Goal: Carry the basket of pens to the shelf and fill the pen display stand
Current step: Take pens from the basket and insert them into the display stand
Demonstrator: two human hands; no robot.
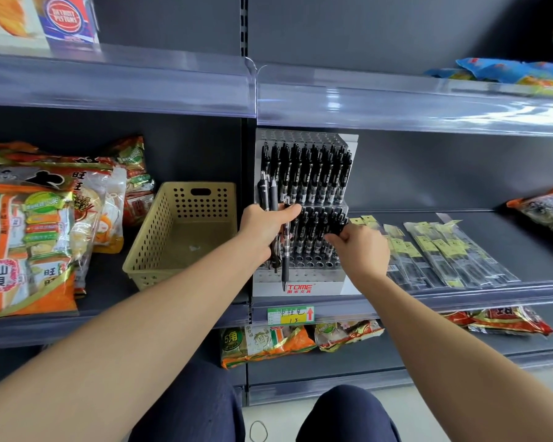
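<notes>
A white stepped pen display stand (302,283) stands on the middle shelf, its upper tiers packed with black pens (310,173). The front rows of holes are bare. My left hand (262,229) grips a small bunch of black pens (273,194) upright in front of the stand's left side. My right hand (361,247) pinches a black pen (338,227) at the right end of the stand's second tier. The beige perforated basket (179,231) sits on the shelf just left of the stand, and no pens show inside it.
Orange snack bags (29,231) crowd the shelf left of the basket. Clear packets of pens (444,253) lie flat to the right of the stand. A shelf (396,103) overhangs above. A green and yellow price tag (290,315) hangs below the stand, with more snack bags (268,342) lower down.
</notes>
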